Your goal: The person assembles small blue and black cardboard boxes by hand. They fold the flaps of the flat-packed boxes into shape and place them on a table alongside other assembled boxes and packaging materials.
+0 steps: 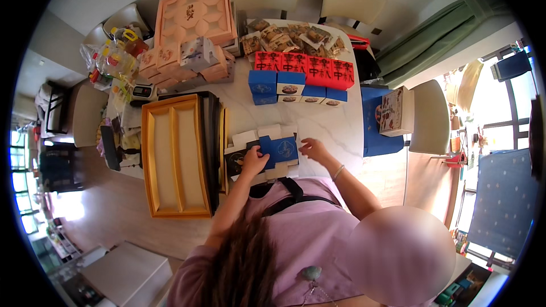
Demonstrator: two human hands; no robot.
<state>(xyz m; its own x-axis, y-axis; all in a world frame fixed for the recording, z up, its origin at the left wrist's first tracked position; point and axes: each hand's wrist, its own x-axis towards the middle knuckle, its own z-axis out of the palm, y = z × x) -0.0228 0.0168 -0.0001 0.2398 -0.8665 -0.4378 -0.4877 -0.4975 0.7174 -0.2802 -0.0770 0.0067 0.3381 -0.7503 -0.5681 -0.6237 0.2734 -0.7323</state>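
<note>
At six o'clock on the white bench (pixel 344 128), my left grip (pixel 253 161) is holding flat blue cardboard (pixel 280 150), seemingly steadying it; right grip (pixel 316 151) unclear.

The left hand (pixel 257 160) hides part of the unfolded blue-and-white cardboard box (pixel 278 149); near right, a round pinkish patch (pixel 401 256) is blurred.

red boxes (pixel 303 70): large black characters | pink box (pixel 191 13): small dark characters | white carton (pixel 396 111): dark lettering, illegible
</note>
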